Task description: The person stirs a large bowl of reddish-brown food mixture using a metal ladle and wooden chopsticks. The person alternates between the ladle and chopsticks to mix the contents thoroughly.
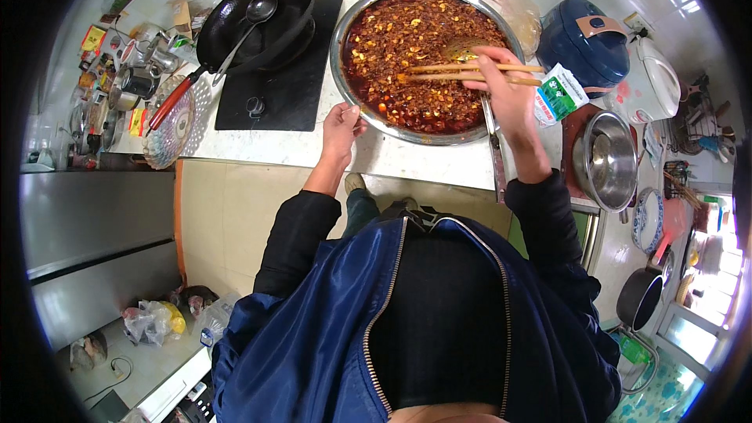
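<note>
A wide steel basin [343,91] on the counter is filled with dark red, oily chilli sauce [405,29] containing pale chopped pieces. In my right hand [511,85] is a pair of wooden chopsticks [437,68], their tips at the sauce's surface. A metal skimmer [461,50] lies partly in the sauce under that hand, its handle crossing the basin's near rim. My left hand [342,129] is at the basin's near-left rim with thumb and fingertips together; a small pale bit shows at the fingertips, too unclear to name.
Left of the basin, a black wok [211,29] with a ladle [241,41] rests on an induction cooktop [276,100]. To the right are a green-and-white packet [561,96], a blue rice cooker [578,41] and steel bowls [625,158]. A glass plate [161,150] sits far left.
</note>
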`<state>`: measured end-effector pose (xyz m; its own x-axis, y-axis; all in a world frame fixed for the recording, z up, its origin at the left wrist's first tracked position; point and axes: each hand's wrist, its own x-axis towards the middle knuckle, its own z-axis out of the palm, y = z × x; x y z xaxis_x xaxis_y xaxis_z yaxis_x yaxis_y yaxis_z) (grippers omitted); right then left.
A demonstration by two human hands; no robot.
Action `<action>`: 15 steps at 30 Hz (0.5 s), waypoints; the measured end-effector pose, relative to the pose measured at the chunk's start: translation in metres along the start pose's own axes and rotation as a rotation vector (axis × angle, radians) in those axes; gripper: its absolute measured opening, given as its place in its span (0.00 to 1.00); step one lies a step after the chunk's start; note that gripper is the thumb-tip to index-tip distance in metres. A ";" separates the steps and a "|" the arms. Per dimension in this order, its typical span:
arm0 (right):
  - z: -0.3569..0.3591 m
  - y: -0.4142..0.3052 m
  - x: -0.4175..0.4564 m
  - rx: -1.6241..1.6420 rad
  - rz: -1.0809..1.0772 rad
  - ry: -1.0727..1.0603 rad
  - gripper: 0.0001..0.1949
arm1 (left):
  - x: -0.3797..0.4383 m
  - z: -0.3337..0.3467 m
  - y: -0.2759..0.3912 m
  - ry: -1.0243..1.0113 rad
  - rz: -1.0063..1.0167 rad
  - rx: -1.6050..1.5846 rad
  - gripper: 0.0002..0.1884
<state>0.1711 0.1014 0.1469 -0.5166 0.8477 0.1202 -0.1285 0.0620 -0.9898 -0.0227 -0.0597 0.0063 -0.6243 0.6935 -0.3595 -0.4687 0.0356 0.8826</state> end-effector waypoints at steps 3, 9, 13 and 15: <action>0.040 0.022 0.006 0.077 -0.084 -0.101 0.10 | 0.000 0.001 0.003 -0.013 -0.013 -0.002 0.09; 0.013 0.039 0.007 -0.102 0.054 -0.137 0.11 | 0.001 -0.004 0.000 -0.040 -0.005 0.012 0.07; -0.016 0.004 -0.009 -0.001 0.063 0.035 0.12 | 0.003 -0.005 -0.004 -0.053 -0.005 0.006 0.07; -0.014 -0.009 -0.013 0.073 -0.062 0.093 0.12 | 0.002 -0.003 -0.002 -0.058 -0.011 -0.010 0.08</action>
<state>0.1913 0.0971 0.1533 -0.4259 0.8887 0.1696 -0.2208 0.0797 -0.9721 -0.0249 -0.0609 0.0027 -0.5820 0.7339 -0.3503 -0.4817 0.0359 0.8756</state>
